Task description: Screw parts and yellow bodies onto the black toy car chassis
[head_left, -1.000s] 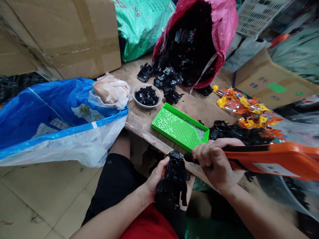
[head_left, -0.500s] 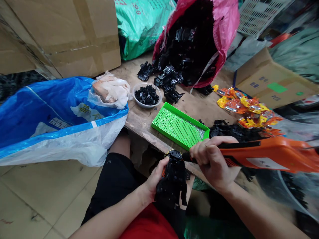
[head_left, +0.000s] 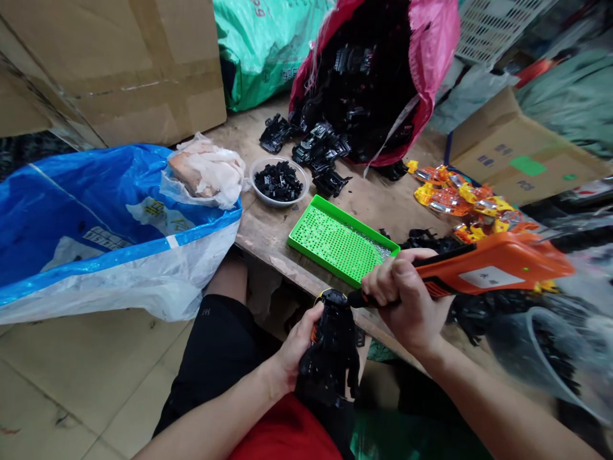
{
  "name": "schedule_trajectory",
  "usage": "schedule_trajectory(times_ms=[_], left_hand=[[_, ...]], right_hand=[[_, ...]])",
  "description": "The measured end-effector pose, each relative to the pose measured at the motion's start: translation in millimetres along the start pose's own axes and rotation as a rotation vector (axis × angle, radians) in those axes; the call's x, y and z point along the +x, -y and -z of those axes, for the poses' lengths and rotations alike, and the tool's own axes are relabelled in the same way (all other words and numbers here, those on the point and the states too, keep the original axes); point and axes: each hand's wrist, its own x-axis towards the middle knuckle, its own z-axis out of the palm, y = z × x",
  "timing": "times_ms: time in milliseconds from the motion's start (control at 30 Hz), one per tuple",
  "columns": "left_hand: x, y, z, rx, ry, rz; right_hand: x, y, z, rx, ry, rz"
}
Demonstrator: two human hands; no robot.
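My left hand is closed on a black plastic toy car body with bits of orange and yellow at its edge, held over my lap. Its far fingers are hidden beneath the body. In my right hand is an orange electric screwdriver, gripped near its black nose. The nose meets or nearly meets the upper end of the car body; the exact contact is too small to make out. Just beyond both hands a green perforated tray holds many small shiny screws.
On the wooden bench stands a clear bowl of small black parts. A pink sack spills black car parts. Orange and yellow car parts lie right, near a clear plastic tub. A blue-lined sack is left.
The rear of the orange screwdriver has swung left and slightly up, with my right hand shifted a little left. My left hand keeps the car body in nearly the same place. The view has shifted slightly.
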Motion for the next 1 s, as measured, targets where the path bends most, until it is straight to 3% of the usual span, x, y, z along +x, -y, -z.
schedule_trajectory(times_ms=[333,467,667,833,1000], left_hand=[[-3.0,-2.0,-4.1,-0.036,-0.054,-0.041],[-1.2,-0.3,-2.2,-0.021,-0.041,-0.005],[-0.8,0.1,-0.8,-0.034,0.002,0.074],[0.5,-0.6,2.7,0.009,-0.036,0.095],[0.2,-4.5,3.5,0.076,-0.067,-0.004]], right_hand=[[4.0,-5.8,-5.8,0.019,-0.029,-0.019],[12.2,8.8,-5.4,0.02,0.006,-0.017],[37.8,28.5,-6.5,0.006,-0.07,0.126],[68.9,10.8,-13.0,-0.006,-0.116,0.219],[98.5,-16.6,-17.9,0.0,-0.111,0.248]])
